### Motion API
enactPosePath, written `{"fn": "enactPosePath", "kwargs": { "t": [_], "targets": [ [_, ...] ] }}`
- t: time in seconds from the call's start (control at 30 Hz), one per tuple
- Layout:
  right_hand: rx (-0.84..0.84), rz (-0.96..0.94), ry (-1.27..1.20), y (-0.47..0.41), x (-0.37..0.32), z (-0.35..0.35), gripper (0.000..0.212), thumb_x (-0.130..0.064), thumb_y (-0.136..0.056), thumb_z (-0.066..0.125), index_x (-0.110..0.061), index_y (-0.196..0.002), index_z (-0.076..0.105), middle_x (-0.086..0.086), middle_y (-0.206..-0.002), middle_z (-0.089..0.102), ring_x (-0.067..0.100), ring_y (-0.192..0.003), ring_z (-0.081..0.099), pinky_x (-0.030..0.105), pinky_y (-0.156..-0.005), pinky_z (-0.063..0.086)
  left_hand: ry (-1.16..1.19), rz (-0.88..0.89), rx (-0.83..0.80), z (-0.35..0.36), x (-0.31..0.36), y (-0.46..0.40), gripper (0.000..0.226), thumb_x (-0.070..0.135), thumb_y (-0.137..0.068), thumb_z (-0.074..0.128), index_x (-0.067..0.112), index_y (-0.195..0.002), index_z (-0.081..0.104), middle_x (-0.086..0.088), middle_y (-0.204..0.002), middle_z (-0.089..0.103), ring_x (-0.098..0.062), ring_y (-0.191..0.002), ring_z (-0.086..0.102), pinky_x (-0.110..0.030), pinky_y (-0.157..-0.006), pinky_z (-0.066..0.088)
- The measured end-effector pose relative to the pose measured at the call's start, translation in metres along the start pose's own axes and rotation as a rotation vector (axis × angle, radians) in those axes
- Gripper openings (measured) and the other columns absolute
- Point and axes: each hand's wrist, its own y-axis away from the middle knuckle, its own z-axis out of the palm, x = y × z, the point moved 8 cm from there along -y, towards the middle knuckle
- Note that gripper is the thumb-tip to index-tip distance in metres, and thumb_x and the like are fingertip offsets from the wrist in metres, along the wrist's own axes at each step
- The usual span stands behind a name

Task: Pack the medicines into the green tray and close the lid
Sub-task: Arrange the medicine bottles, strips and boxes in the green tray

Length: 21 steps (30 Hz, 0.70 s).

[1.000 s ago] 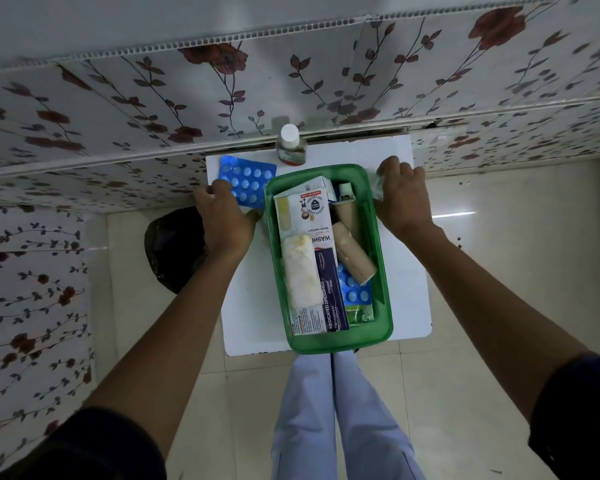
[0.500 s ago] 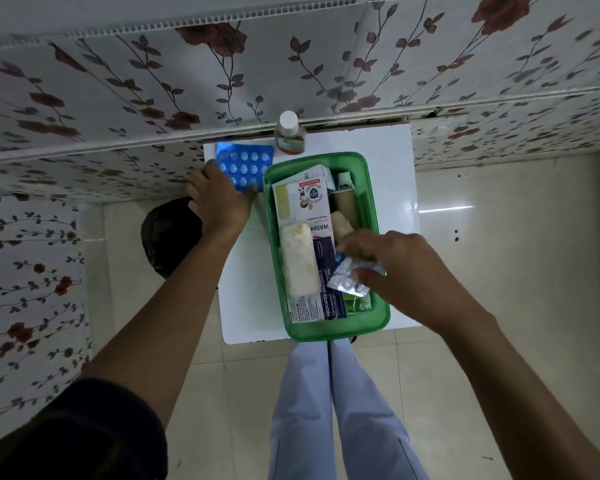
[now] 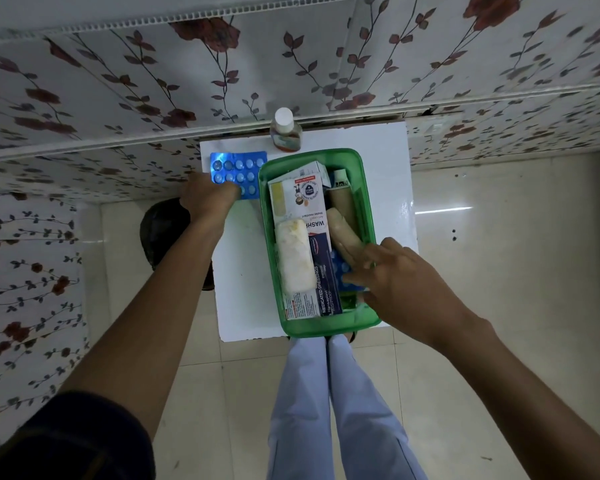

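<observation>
Green tray (image 3: 270,216): translucent green plastic, rectangular with rounded corners, no lid on it; it stands on the right half of the white tabletop (image 3: 243,271), its near end at the tabletop's near edge.
Dressings box (image 3: 321,271): long white and dark blue carton lying flat in the tray's left half; readable print "MEDICATED DRESSINGS", "Hansaplast" and a larger "WASH…" cut off by what lies beside it; a round badge near its far end is too small to read.
Gauze roll (image 3: 293,258): cream-white soft bundle lying on top of the dressings box, along its left side.
Bandage rolls (image 3: 343,233): two tan rolls along the tray's right side, one behind the other, the nearer one tilted.
Tube (image 3: 340,176): white end of a small item at the tray's far right corner; print unreadable.
Blue strip in tray (image 3: 338,268): blue blister strip near the tray's right near corner, mostly covered by the right hand.
Blister pack (image 3: 238,168): shiny blue foil sheet with rows of round white tablets, flat on the tabletop just left of the tray's far end; no readable writing.
Bottle (image 3: 285,131): small clear bottle with a white cap and a reddish label, upright at the tabletop's far edge, just beyond the tray; label unreadable.
Left hand (image 3: 210,197): resting on the near left corner of the blister pack, fingers curled onto it; whether it actually grips the pack cannot be told.
Right hand (image 3: 399,282): over the tray's near right corner, fingers spread and reaching down onto the blue strip, not clenched around anything.
</observation>
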Motion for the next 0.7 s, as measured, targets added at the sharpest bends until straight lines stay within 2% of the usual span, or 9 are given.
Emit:
{"fn": "enactPosePath", "kwargs": {
  "t": [0.03,0.07,0.17,0.23,0.3,0.4,0.5,0.63,0.7],
  "targets": [
    [0.049,0.043,-0.074,-0.001,0.004,-0.005,0.019,-0.004,-0.065,0.074,-0.016,-0.079,0.073,0.010,-0.076,0.066,0.027,-0.061,0.056,0.034,-0.048,0.052,0.038,-0.016,0.017,-0.002,0.002,0.003,0.007,0.013,-0.062,0.059,0.011,-0.061,0.052,0.001,-0.064,0.053,-0.016,-0.059,0.049,-0.024,-0.052,0.037],
    [0.104,0.086,-0.150,-0.001,0.008,-0.011,0.015,-0.005,-0.071,0.070,-0.013,-0.082,0.072,0.010,-0.073,0.066,0.029,-0.061,0.058,0.033,-0.049,0.052,0.060,-0.024,0.041,-0.004,0.002,0.004,0.016,0.013,-0.067,0.055,0.012,-0.056,0.044,0.002,-0.059,0.045,-0.014,-0.054,0.042,-0.025,-0.048,0.030],
    [0.235,0.169,-0.290,-0.002,0.018,-0.024,0.016,-0.015,-0.080,0.055,-0.012,-0.085,0.070,0.009,-0.070,0.065,0.026,-0.057,0.057,0.036,-0.049,0.051,0.094,0.022,0.075,-0.005,0.003,0.007,0.035,0.013,-0.080,0.051,0.015,-0.050,0.033,0.000,-0.053,0.035,-0.014,-0.050,0.032,-0.028,-0.049,0.024],
    [0.280,0.185,-0.335,-0.004,0.021,-0.029,0.017,-0.017,-0.081,0.054,-0.013,-0.087,0.070,0.007,-0.071,0.066,0.023,-0.056,0.057,0.036,-0.052,0.051,0.145,0.027,0.075,-0.007,0.001,0.009,0.034,0.015,-0.084,0.054,0.015,-0.053,0.038,-0.005,-0.060,0.044,-0.017,-0.055,0.041,-0.028,-0.054,0.036],
    [0.335,0.186,-0.351,-0.004,0.021,-0.037,0.017,-0.015,-0.082,0.056,-0.013,-0.088,0.071,0.006,-0.072,0.067,0.019,-0.056,0.057,0.030,-0.053,0.049,0.202,0.015,0.108,-0.016,-0.003,0.011,0.019,0.018,-0.082,0.057,0.010,-0.066,0.053,-0.012,-0.075,0.058,-0.024,-0.069,0.056,-0.035,-0.070,0.053],
    [0.420,0.225,-0.385,-0.003,0.026,-0.050,0.017,-0.016,-0.084,0.055,-0.015,-0.090,0.071,0.003,-0.074,0.068,0.010,-0.057,0.054,0.014,-0.055,0.040,0.273,0.056,0.300,-0.052,-0.009,0.023,0.016,0.021,-0.080,0.055,0.006,-0.087,0.059,-0.016,-0.089,0.067,-0.031,-0.087,0.066,-0.046,-0.079,0.055],
    [0.492,0.304,-0.446,-0.002,0.036,-0.058,0.016,-0.016,-0.086,0.055,-0.018,-0.094,0.069,-0.007,-0.076,0.063,-0.003,-0.059,0.050,0.003,-0.058,0.037,0.401,0.192,0.422,-0.090,0.004,0.063,0.017,0.022,-0.084,0.056,0.015,-0.099,0.055,0.000,-0.096,0.063,-0.015,-0.090,0.063,-0.038,-0.085,0.054],
    [0.517,0.365,-0.506,-0.007,0.043,-0.058,0.017,-0.016,-0.088,0.055,-0.017,-0.098,0.069,-0.008,-0.079,0.061,-0.006,-0.062,0.049,0.000,-0.059,0.037,0.326,0.478,0.160,-0.081,0.057,0.107,0.016,0.020,-0.083,0.057,0.024,-0.099,0.057,0.004,-0.089,0.067,-0.002,-0.081,0.062,-0.021,-0.075,0.050],
    [0.529,0.364,-0.524,-0.011,0.044,-0.059,0.016,-0.015,-0.087,0.056,-0.017,-0.097,0.069,-0.008,-0.078,0.061,-0.005,-0.061,0.051,0.002,-0.060,0.037,0.195,0.606,0.023,-0.056,0.085,0.120,0.018,0.015,-0.083,0.056,0.022,-0.100,0.060,0.008,-0.090,0.065,-0.007,-0.082,0.061,-0.018,-0.072,0.046]
  ]
}}
